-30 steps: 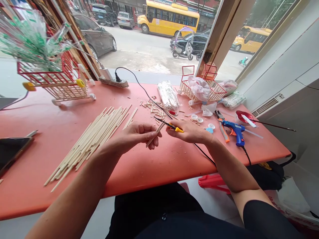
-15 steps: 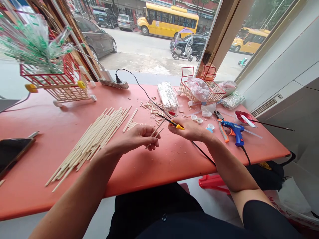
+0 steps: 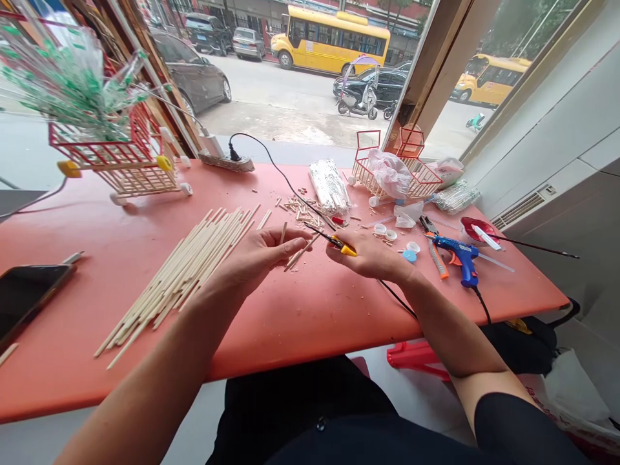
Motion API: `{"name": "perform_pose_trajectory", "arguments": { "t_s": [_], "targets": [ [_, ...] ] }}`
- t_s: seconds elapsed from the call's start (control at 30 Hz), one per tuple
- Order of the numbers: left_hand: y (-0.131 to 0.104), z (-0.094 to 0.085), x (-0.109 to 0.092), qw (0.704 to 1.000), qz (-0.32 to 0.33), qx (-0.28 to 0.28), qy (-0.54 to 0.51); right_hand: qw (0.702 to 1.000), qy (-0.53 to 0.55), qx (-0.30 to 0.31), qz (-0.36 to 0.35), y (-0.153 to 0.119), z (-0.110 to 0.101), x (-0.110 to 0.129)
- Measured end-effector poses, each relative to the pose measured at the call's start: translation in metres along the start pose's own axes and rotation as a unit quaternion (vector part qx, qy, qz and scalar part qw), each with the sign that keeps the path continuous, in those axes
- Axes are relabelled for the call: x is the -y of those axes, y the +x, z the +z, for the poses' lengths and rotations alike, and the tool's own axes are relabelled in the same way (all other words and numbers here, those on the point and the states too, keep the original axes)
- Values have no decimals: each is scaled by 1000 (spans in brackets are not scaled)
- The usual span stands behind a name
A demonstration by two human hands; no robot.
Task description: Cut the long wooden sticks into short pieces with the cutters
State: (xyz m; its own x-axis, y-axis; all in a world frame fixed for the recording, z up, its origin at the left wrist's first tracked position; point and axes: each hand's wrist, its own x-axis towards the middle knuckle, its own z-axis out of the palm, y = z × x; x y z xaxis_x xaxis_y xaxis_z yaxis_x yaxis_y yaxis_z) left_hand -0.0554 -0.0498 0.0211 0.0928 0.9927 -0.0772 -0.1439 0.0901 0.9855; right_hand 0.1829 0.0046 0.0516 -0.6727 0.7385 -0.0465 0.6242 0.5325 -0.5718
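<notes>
My left hand (image 3: 264, 252) is closed on short wooden sticks (image 3: 301, 252). One stick points up past the thumb, and others reach out to the right. In my right hand (image 3: 371, 256) is a pair of pliers (image 3: 345, 247) with yellow grips; its dark jaws point left, close to the sticks. Whether the jaws touch a stick I cannot tell. A pile of long wooden sticks (image 3: 181, 271) lies left of my left hand. Beyond both hands are cut stick pieces (image 3: 303, 210), scattered on the orange tabletop (image 3: 290, 336).
A stick-built cart (image 3: 130, 174) stands back left, a second cart (image 3: 411, 177) back right. A blue glue gun (image 3: 458, 253) lies on the right, near white caps (image 3: 413, 247). A black cord (image 3: 271, 158) crosses the table. At far left is a phone (image 3: 33, 290).
My left hand has moved slightly up and left, and the sticks in it have shifted, one now standing above the thumb. My right hand keeps hold of the pliers, almost in place.
</notes>
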Motion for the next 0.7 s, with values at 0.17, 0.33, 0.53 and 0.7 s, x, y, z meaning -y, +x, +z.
{"name": "perform_pose_trajectory", "arguments": {
  "t_s": [0.17, 0.33, 0.53, 0.7],
  "targets": [
    [1, 13, 10, 998, 57, -33, 16, 999, 5, -38, -4, 2, 17, 3],
    [1, 16, 15, 997, 53, -60, -13, 998, 15, -59, -20, 3, 22, 2],
    [0, 19, 13, 997, 41, -55, -21, 997, -19, -72, -29, 2, 18, 4],
    [-1, 21, 12, 997, 58, -58, -13, 996, -16, -80, -33, 1, 20, 4]
  ]
}}
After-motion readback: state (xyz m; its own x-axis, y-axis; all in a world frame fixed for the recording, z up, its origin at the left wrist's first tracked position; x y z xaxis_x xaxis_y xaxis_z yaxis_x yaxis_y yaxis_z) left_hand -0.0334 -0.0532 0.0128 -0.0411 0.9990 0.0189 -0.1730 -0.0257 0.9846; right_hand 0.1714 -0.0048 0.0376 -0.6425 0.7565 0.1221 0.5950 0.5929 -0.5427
